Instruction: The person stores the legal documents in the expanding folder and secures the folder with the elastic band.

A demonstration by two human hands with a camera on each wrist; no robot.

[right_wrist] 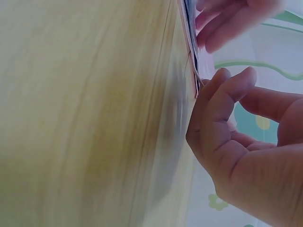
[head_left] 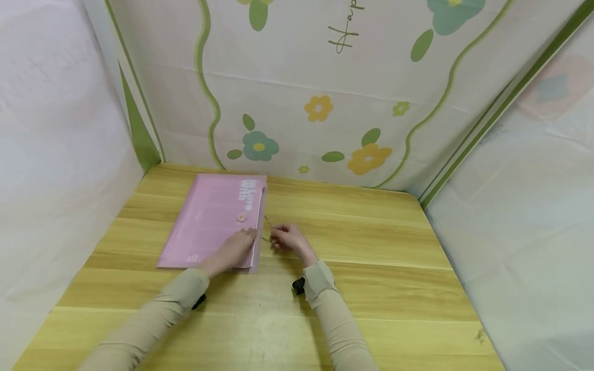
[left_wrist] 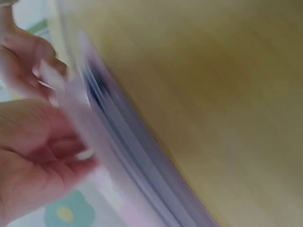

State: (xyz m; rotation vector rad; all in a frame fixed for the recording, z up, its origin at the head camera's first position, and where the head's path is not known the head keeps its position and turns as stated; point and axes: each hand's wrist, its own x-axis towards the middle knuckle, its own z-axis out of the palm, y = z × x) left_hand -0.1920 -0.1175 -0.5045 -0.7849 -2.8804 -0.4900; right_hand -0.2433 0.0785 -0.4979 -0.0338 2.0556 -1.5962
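A pink document folder with white lettering and a small round button lies on the table's left half. My left hand rests on the folder near its right edge, fingertips at the flap; in the left wrist view this hand is beside the flap. Papers show in layers inside the folder's mouth. Just off the right edge, my right hand pinches a thin string that runs back to the folder. From the right wrist, the string reaches the fingertips of this hand.
The wooden table extends to the right and front of the folder. A flower-printed cloth hangs along the back edge, with pale cloth walls at both sides. Dark wrist devices sit under both cuffs.
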